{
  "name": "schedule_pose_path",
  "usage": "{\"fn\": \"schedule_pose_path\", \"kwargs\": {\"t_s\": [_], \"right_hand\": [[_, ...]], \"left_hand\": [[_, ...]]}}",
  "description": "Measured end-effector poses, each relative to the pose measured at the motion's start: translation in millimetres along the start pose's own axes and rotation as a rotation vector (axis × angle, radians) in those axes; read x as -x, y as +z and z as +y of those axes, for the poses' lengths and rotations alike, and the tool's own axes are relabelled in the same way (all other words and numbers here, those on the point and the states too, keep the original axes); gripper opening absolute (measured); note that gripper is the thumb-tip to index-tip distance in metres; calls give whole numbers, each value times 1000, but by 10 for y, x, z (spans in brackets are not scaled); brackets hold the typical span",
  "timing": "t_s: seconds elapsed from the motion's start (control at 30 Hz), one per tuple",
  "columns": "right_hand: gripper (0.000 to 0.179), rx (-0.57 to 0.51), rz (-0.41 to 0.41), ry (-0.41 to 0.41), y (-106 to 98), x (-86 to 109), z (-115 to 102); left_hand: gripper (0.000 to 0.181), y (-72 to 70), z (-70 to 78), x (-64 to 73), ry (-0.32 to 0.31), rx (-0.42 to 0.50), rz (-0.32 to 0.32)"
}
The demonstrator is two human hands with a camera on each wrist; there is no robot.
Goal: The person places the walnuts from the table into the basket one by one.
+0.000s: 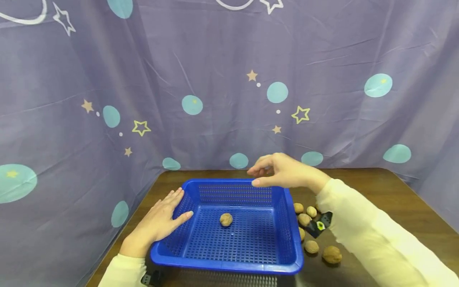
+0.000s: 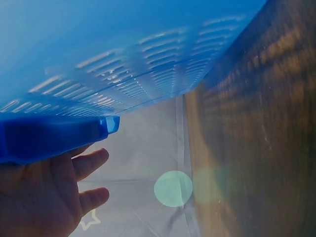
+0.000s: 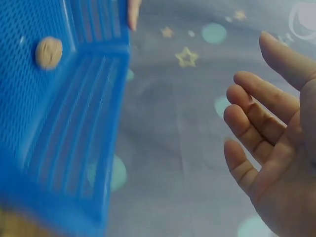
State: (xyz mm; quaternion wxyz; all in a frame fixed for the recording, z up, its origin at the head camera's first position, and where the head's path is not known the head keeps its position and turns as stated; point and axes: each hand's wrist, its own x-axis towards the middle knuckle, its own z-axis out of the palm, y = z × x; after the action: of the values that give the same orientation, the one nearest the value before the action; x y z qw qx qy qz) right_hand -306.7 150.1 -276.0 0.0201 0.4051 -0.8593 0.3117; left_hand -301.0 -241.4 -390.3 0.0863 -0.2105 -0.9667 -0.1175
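The left hand rests with fingers spread on the left rim of the blue basket. Above the basket's far right corner, the right hand hovers, fingers loosely bent, thumb apart, palm bare. One walnut lies inside the basket; at least six other walnuts (a sleeve may hide more) lie right of it.

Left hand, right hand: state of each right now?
Left hand: open, resting on the left side of the blue basket.
Right hand: open, holding nothing, raised clear of the basket.
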Motion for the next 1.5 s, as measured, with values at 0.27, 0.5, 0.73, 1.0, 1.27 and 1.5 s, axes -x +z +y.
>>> {"fn": "schedule_pose_path", "kwargs": {"t_s": [0.27,0.5,0.73,1.0,1.27,1.5], "right_hand": [[30,3,90,41,-197,992,367],[35,-42,77,22,45,1581,694],[43,-120,40,-24,276,1928,863],[42,-204,-44,-68,351,1987,1052],[40,-360,-153,-65,459,2054,1180],[39,-377,-187,-7,509,2094,1204]], "left_hand": [[91,-45,-17,15,-23,-9,-17],[86,-52,-31,39,-28,-9,-17],[87,-25,9,10,-21,-2,-29],[86,-45,-26,-3,-19,-12,-21],[85,-2,-22,-9,-12,-2,-24],[86,15,4,-33,-8,3,-20]]}}
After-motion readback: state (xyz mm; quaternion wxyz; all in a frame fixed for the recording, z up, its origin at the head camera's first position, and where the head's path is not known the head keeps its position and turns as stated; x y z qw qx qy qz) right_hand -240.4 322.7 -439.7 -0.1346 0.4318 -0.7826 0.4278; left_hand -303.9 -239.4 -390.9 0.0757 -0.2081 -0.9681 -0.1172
